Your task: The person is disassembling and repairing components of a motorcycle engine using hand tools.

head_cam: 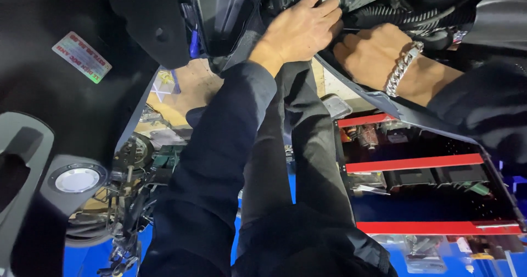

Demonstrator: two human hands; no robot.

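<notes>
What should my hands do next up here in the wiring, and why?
Probably hold the right hand where it lies, steadying the ribbed black hose, and let the left hand's fingertips feel for a grip. They press on the dark parts at the top, but what they touch is hidden, so a small probing move seems safer than a pull.
</notes>
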